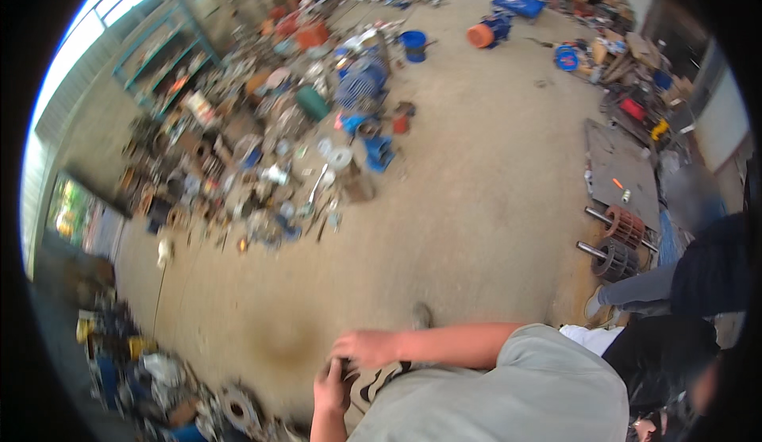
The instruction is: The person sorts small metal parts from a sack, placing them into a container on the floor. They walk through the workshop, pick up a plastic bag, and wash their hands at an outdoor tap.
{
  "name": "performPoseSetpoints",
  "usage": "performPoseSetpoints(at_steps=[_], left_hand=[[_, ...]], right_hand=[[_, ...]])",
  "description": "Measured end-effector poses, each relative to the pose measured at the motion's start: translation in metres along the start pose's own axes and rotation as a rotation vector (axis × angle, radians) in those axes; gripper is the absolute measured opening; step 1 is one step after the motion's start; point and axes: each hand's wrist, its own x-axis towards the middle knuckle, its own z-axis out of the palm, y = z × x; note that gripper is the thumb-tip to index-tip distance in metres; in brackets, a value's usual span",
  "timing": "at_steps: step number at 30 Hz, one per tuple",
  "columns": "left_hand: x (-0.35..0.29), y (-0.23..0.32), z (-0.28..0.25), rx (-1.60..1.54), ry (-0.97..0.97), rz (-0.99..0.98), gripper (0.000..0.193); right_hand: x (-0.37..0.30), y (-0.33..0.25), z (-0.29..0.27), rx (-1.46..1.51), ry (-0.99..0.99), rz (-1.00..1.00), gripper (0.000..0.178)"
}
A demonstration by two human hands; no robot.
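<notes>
My left hand (331, 386) and my right hand (365, 349) are close together in front of my grey shirt, at the lower middle of the head view. The fingers of both are curled in toward a small dark thing (345, 368) between them. It is mostly covered by the fingers and blurred, so its kind does not show. My right arm reaches across from the right, and my left forearm rises from the lower edge. A shoe (421, 315) shows on the floor just beyond my right forearm.
Motor parts and scrap lie heaped at the left, with a blue motor (361, 89) and blue bucket (413, 47). At the right are two shafted rotors (615, 259), a flat grey sheet (623, 164) and people close by. More parts, including a metal ring (238, 408), lie lower left.
</notes>
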Motion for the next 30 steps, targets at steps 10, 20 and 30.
performPoseSetpoints(at_steps=[10, 20, 30], left_hand=[[0.178, 0.137, 0.016, 0.069, -0.277, 0.073, 0.049], [0.362, 0.285, 0.171, -0.016, -0.803, 0.064, 0.039], [0.458, 0.314, 0.390, 0.397, -1.079, -0.283, 0.045]], right_hand=[[0.126, 0.077, -0.127, 0.235, 0.117, 0.234, 0.037], [0.186, 0.140, -0.267, 0.005, 0.957, 0.373, 0.032], [0.108, 0.202, -0.411, -0.346, 1.511, 0.448, 0.021]])
